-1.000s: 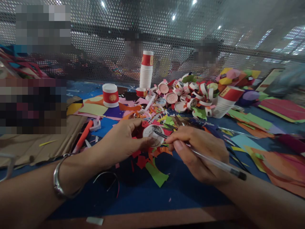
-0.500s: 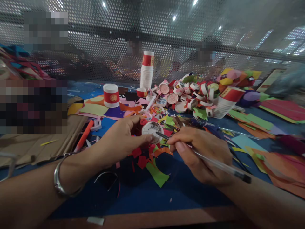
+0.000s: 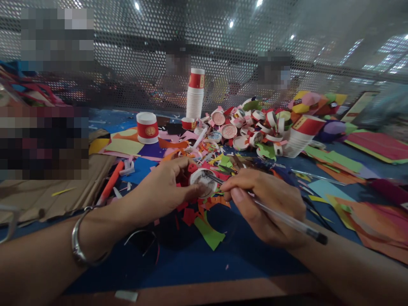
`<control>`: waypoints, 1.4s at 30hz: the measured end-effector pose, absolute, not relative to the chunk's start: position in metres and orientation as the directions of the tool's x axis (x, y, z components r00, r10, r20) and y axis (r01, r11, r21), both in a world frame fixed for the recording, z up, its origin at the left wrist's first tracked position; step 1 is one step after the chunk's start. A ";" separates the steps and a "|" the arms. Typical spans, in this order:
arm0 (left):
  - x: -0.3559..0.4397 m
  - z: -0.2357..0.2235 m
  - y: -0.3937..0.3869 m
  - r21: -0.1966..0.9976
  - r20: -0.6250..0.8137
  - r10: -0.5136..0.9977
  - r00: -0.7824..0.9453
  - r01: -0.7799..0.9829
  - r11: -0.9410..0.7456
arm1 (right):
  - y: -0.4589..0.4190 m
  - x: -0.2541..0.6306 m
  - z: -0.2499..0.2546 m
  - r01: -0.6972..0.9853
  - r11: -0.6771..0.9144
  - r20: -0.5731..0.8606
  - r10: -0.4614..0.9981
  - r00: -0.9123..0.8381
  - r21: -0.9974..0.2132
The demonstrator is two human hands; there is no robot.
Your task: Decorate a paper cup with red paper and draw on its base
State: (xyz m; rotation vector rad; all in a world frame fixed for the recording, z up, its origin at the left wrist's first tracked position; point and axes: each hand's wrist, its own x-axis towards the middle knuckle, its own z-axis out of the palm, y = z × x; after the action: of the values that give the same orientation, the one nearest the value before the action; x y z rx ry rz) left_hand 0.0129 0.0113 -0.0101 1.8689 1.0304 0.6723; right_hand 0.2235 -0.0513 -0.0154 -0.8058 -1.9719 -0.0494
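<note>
My left hand (image 3: 162,191) is closed around a small cut paper cup base (image 3: 202,182), a white disc with a red rim, holding it tilted toward me. My right hand (image 3: 264,204) pinches a clear ballpoint pen (image 3: 283,219) whose tip rests on the disc's face, where dark pen marks show. A silver bangle (image 3: 79,238) sits on my left wrist. Both hands hover over coloured paper scraps (image 3: 204,221) on the blue table (image 3: 204,263).
A pile of cut cup bases (image 3: 251,127) lies behind my hands. A tall cup stack (image 3: 195,95), a single red-and-white cup (image 3: 147,126) and a tipped cup stack (image 3: 301,134) stand further back. An orange cutter (image 3: 110,182) lies left. A perforated metal screen (image 3: 204,55) closes the far side.
The pen tip has shifted slightly across the disc's face and the disc has tilted a little in my left hand. Both hands stay in place.
</note>
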 end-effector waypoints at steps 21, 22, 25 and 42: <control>0.014 -0.008 0.010 0.867 0.025 0.859 0.512 0.417 -0.273 | -0.049 0.224 -0.015 0.531 0.805 0.782 0.501 -0.371 -0.263; 0.013 -0.010 0.010 0.861 0.016 0.850 0.527 0.424 -0.279 | -0.049 0.224 -0.015 0.535 0.804 0.784 0.499 -0.369 -0.260; 0.010 -0.013 0.010 0.841 -0.020 0.826 0.564 0.456 -0.292 | -0.049 0.224 -0.016 0.544 0.798 0.787 0.501 -0.361 -0.258; 0.012 -0.010 0.008 0.892 -0.004 0.852 0.523 0.387 -0.233 | -0.049 0.225 -0.016 0.514 0.817 0.793 0.486 -0.368 -0.262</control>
State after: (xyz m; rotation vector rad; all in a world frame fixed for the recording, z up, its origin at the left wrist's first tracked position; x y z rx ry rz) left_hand 0.0121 0.0081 -0.0095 1.8310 1.0278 0.6261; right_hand 0.2247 -0.0491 -0.0161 -0.7388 -2.0229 -0.0361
